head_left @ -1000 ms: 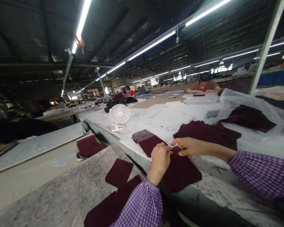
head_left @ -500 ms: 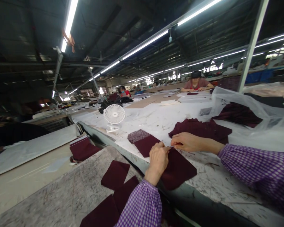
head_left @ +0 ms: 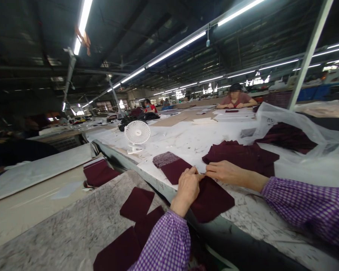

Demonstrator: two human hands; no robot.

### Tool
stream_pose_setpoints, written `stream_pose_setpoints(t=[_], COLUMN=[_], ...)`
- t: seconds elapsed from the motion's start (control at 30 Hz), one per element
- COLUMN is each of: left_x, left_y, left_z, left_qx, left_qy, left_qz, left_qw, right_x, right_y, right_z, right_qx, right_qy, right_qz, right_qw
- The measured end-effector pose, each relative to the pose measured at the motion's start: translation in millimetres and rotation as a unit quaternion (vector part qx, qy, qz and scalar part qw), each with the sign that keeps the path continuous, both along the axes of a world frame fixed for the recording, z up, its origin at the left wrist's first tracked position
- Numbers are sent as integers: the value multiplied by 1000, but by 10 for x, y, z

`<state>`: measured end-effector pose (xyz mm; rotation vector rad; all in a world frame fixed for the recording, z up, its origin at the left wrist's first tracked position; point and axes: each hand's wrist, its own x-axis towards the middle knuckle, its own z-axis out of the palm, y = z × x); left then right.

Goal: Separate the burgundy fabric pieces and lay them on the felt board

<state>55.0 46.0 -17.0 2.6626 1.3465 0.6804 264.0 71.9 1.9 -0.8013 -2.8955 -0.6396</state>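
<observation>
Pinching the far edge of a dark red cloth (head_left: 213, 199), the left hand (head_left: 188, 188) and right hand (head_left: 226, 173) almost meet, thumbs and fingers pressed together; the fingertips are too small in view to tell how much fabric each one holds. From this grip the cloth spreads toward the wearer, its long axis slanting slightly to the right and its near end lying across the edge of the table (head_left: 180, 139). Its left side is partly hidden by the left hand.

Just beyond the grip, to the left, lies a folded cloth (head_left: 175, 171), its speckled end pointing away from the hands. A cloth pile (head_left: 240, 156) sits just behind the right hand, with a plastic bag (head_left: 324, 132) farther right. Farther off beyond the left hand stands a white fan (head_left: 137, 132). Left of the grip, loose pieces (head_left: 137, 203) rest on a stained board (head_left: 59, 226).
</observation>
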Motion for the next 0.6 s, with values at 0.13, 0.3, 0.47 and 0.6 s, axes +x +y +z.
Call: stream_pose_setpoints(t=[0.13, 0.3, 0.47, 0.6], left_x=[5, 41, -81, -342], left_y=[-3, -6, -24, -56], left_z=[-1, 15, 33, -54], left_qx=[9, 13, 11, 21], left_qy=[19, 18, -13, -95], left_qz=[5, 13, -4, -9], left_qw=[1000, 1000, 1000, 995], right_x=[131, -6, -173, -152], right_y=[20, -103, -231, -205], right_z=[-33, 15, 70, 83], right_qx=[2, -92, -172, -193], right_qy=[44, 180, 178, 178], right_qz=[1, 9, -14, 5], right_qw=[999, 979, 969, 965])
